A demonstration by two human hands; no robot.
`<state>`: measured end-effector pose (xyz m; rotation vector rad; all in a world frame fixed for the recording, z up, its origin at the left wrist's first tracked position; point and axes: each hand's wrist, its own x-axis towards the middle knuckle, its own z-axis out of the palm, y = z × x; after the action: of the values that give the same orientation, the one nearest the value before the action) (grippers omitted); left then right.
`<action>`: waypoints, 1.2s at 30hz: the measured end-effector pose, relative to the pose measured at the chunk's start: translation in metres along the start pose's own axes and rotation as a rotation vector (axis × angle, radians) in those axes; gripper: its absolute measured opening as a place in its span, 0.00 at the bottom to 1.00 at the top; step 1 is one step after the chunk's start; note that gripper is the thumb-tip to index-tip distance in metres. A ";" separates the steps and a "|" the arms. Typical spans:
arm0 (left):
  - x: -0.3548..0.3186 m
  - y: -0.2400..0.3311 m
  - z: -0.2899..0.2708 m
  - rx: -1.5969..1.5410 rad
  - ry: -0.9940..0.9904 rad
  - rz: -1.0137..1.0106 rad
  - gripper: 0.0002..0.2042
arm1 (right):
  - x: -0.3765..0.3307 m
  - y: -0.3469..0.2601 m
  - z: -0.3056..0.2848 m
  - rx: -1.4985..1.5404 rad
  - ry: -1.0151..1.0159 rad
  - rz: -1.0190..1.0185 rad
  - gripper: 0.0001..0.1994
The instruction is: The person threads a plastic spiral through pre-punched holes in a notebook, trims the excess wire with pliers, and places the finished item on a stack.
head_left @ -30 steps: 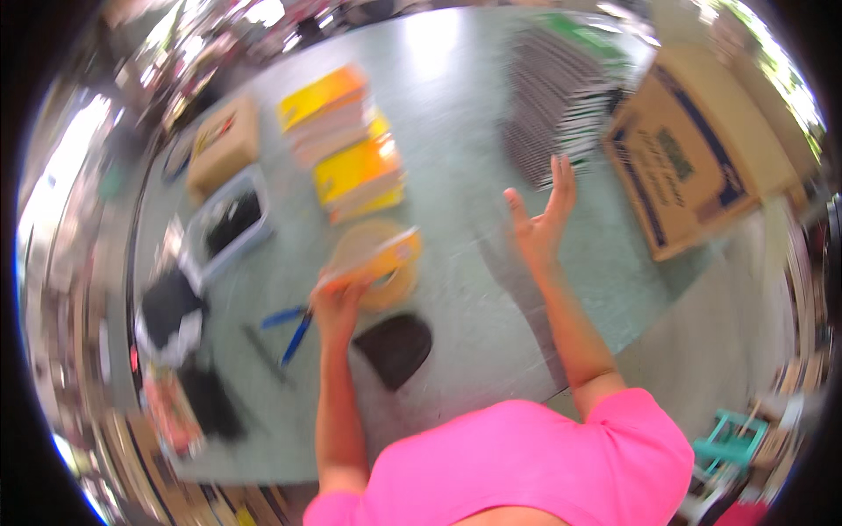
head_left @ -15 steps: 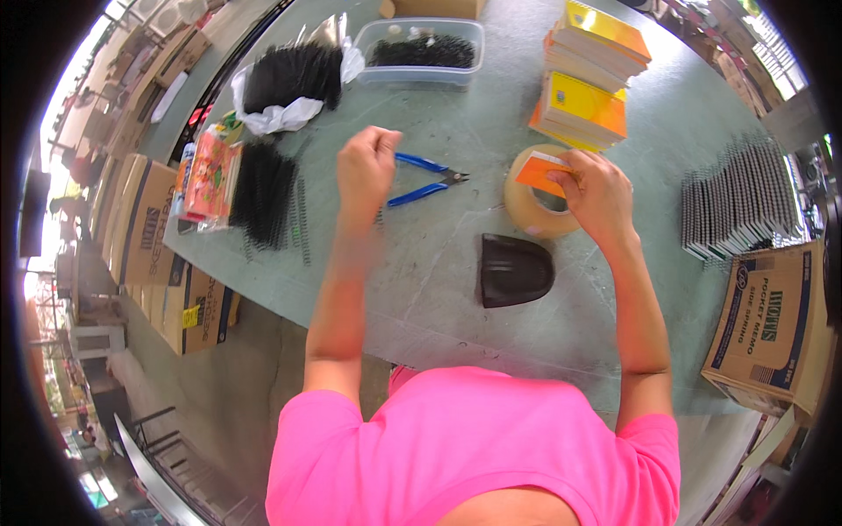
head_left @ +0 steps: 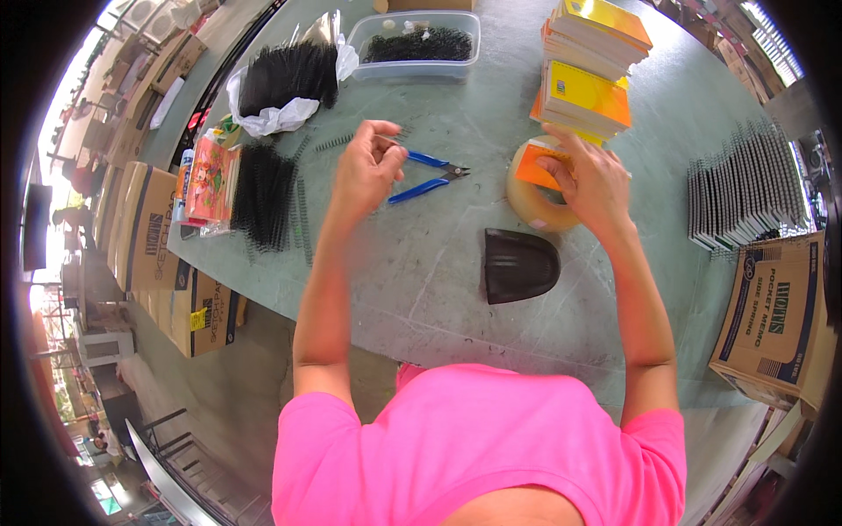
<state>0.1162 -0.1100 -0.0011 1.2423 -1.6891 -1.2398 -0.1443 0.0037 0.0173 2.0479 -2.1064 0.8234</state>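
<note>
My left hand (head_left: 372, 168), fingers curled, has a thin black spiral coil (head_left: 333, 143) passing through its pinch, the coil's ends showing on both sides. Just beside it, blue-handled cutting pliers (head_left: 430, 177) lie on the table with their jaws pointing right. In my right hand (head_left: 593, 181) is a small orange notepad (head_left: 537, 167), gripped at its right part with the thumb on top. The notepad is over a wide roll of clear-tan tape (head_left: 524, 207). Nearer to me lies a dark, ridged, rounded piece (head_left: 521, 266).
Yellow-orange notepads (head_left: 586, 95) stand stacked at the back right. Bound spiral notepads (head_left: 745, 188) sit at the right above a cardboard box (head_left: 772, 316). Black coils (head_left: 263, 193) lie at the left, more in a white bag (head_left: 289, 79) and a clear plastic tub (head_left: 412, 72).
My left hand has turned and its fingers have loosened, bringing the coil into view crosswise. My right hand has shifted slightly, its fingers now extending further over the notepad.
</note>
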 end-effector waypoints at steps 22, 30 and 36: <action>-0.016 0.033 0.089 0.116 -0.168 0.324 0.09 | -0.002 -0.004 0.003 0.239 -0.008 -0.024 0.09; 0.000 0.030 0.098 0.420 -0.084 0.774 0.09 | -0.009 -0.006 0.012 0.176 -0.085 -0.009 0.04; -0.003 0.046 0.073 0.330 -0.231 0.548 0.10 | -0.001 -0.009 0.027 0.162 0.134 -0.118 0.11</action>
<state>0.0372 -0.0821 0.0199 0.7372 -2.2755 -0.8125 -0.1274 -0.0067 -0.0035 2.1030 -1.8864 1.1116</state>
